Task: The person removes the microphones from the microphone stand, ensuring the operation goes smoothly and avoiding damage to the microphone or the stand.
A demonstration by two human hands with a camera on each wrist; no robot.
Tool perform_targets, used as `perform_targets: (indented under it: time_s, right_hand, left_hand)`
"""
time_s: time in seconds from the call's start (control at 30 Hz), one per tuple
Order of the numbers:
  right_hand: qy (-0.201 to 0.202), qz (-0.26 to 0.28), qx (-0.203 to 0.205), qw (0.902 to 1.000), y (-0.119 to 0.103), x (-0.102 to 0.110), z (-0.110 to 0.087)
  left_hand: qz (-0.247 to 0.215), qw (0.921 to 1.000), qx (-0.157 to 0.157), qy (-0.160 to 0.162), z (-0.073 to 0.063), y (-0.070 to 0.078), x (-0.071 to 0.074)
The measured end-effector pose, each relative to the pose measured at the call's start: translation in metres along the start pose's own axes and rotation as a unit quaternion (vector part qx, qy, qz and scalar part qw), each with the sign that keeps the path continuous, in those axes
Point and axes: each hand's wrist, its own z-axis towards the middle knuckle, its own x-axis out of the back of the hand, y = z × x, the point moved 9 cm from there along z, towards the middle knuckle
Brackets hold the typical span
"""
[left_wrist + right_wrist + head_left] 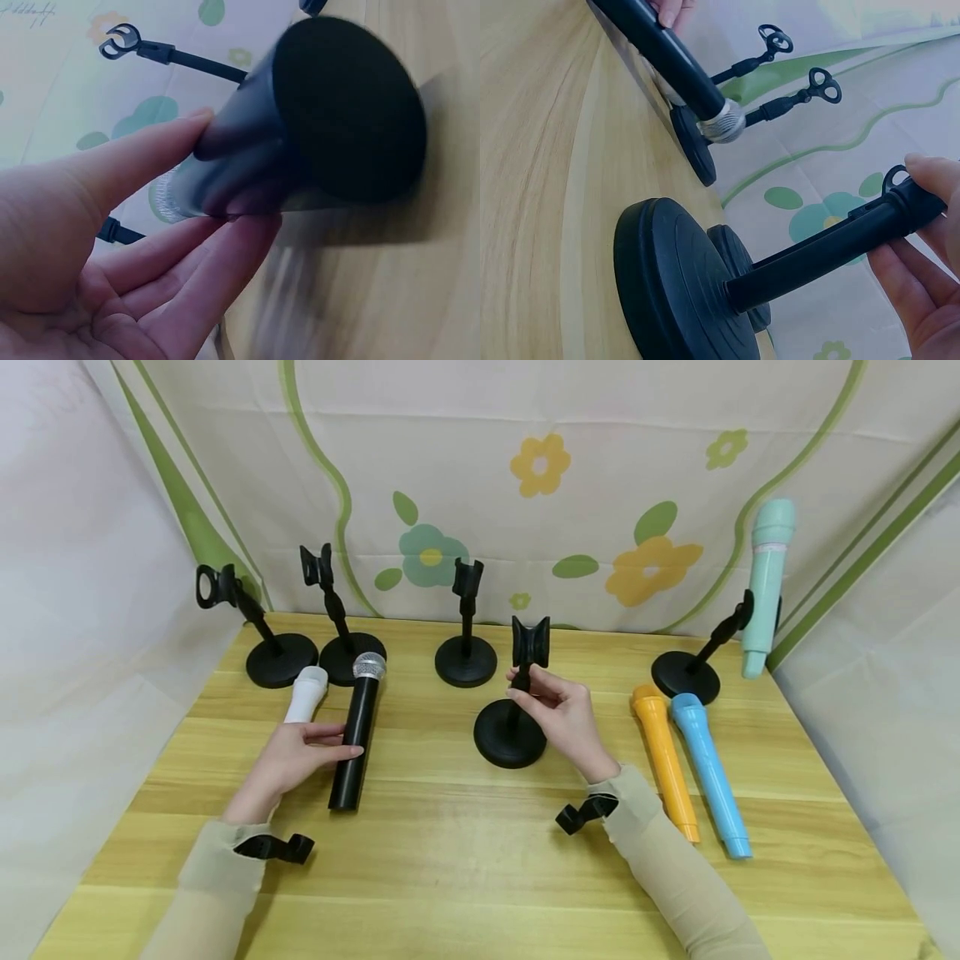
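My left hand (292,762) pinches a black microphone (363,706) with a silver mesh head between thumb and fingers, mesh end pointing away. The left wrist view shows the microphone's flat dark end (349,112) up close; whether it touches the table cannot be told. Beneath and beside that hand lies a white microphone (306,695), partly hidden. With thumb and fingers, my right hand (568,717) grips the neck of a black microphone stand (504,739), just below its vacant clip. The right wrist view shows this stand's round base (679,281) and pole.
At the back stand three more black stands with vacant clips: far-left (281,660), its neighbour (352,652) and a middle one (467,662). A mint microphone (767,585) sits in the right stand (684,677). Orange (663,760) and blue (711,777) microphones lie at right.
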Motion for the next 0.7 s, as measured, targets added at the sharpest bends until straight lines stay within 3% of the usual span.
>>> perform_targets:
  time_s: [0.23,0.7]
  right_hand:
    - [-0.002,-0.014,-0.012,0.9998,-0.028,-0.005,0.0]
    - [0.003,-0.014,-0.007,0.9999,-0.028,-0.005,0.0]
  left_hand:
    - [-0.008,0.9998,0.007,-0.019,-0.004,-0.004,-0.005]
    - [0.014,0.9992,0.03,-0.023,-0.012,-0.011,0.001]
